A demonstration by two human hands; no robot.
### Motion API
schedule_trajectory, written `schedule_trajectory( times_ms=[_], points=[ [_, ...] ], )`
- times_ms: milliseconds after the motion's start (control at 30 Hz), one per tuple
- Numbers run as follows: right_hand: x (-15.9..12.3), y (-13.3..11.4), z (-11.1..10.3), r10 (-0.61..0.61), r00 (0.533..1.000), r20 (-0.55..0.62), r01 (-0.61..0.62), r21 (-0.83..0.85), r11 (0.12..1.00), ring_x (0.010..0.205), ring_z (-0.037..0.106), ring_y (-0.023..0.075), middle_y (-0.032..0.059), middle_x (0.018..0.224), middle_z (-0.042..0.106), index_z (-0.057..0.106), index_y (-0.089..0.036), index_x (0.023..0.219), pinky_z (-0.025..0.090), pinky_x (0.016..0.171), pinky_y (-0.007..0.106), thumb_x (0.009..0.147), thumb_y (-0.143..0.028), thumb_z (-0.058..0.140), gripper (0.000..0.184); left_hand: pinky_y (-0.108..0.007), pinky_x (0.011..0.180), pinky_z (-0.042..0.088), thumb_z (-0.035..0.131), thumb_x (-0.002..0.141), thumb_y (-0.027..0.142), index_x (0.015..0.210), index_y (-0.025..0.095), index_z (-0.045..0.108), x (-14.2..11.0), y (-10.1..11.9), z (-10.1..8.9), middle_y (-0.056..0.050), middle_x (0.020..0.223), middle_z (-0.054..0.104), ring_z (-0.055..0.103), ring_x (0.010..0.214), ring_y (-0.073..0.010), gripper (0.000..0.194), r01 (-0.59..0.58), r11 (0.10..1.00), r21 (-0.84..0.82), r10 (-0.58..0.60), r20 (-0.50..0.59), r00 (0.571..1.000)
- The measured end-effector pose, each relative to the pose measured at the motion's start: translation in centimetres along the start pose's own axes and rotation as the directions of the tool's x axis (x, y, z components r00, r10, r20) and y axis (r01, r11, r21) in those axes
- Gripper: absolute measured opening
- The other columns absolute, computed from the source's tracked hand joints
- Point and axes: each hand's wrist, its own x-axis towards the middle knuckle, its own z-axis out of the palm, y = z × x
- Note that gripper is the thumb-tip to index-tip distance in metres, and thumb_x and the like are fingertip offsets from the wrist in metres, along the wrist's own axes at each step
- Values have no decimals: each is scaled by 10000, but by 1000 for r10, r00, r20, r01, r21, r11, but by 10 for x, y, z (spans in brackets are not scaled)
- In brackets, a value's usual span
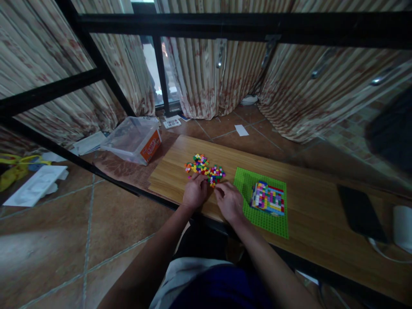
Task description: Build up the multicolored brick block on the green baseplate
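Small multicoloured building bricks (216,172) lie in a loose heap on the wooden table (174,165). My left hand (195,191) is at the near edge of this heap, its fingers curled and close together. Just to its right, my right hand (229,199) has thumb and forefinger drawn together beside the nearest bricks. Whatever either hand's fingertips hold is too small to make out. Right of my right hand lies a green studded baseplate (262,221), bearing a blocky structure of coloured bricks (267,198).
A clear plastic box (128,137) with an orange label stands on the floor past the table's left end. A dark phone (362,212) with a white cable and a white cylinder (402,227) are at the right. A black metal frame (212,25) crosses before the curtains (199,77).
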Motion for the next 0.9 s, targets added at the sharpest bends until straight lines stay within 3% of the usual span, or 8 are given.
schedule_trajectory(
  times_ms=[300, 767, 900],
  points=[
    [7, -9, 11, -30, 1000, -4, 30, -107, 994, 908, 609, 241, 80, 947, 684, 712, -214, 926, 452, 835, 365, 933, -185, 531, 184, -295, 838, 552, 531, 898, 117, 969, 196, 679, 0, 1, -1, -65, 1006, 689, 671, 888, -170, 182, -5, 1000, -13, 4, -8, 1000],
    [-1, -4, 4, -33, 999, 17, 34, -86, 996, 910, 609, 239, 65, 911, 665, 682, -235, 878, 465, 854, 368, 908, -149, 528, 179, -319, 872, 556, 533, 893, 126, 960, 207, 687, 0, -1, 0, -68, 1010, 691, 672, 915, -183, 186, 4, 1000, -4, -4, 2, 1000],
    [-5, -11, -6, -6, 999, 32, 5, 10, 1000, 890, 630, 228, 63, 899, 675, 668, -231, 862, 485, 826, 351, 928, -164, 509, 185, -318, 868, 559, 538, 893, 141, 969, 201, 685, 1, 0, -1, -75, 1023, 689, 675, 920, -186, 176, 6, 1000, 11, -6, -5, 1000]
  ],
)
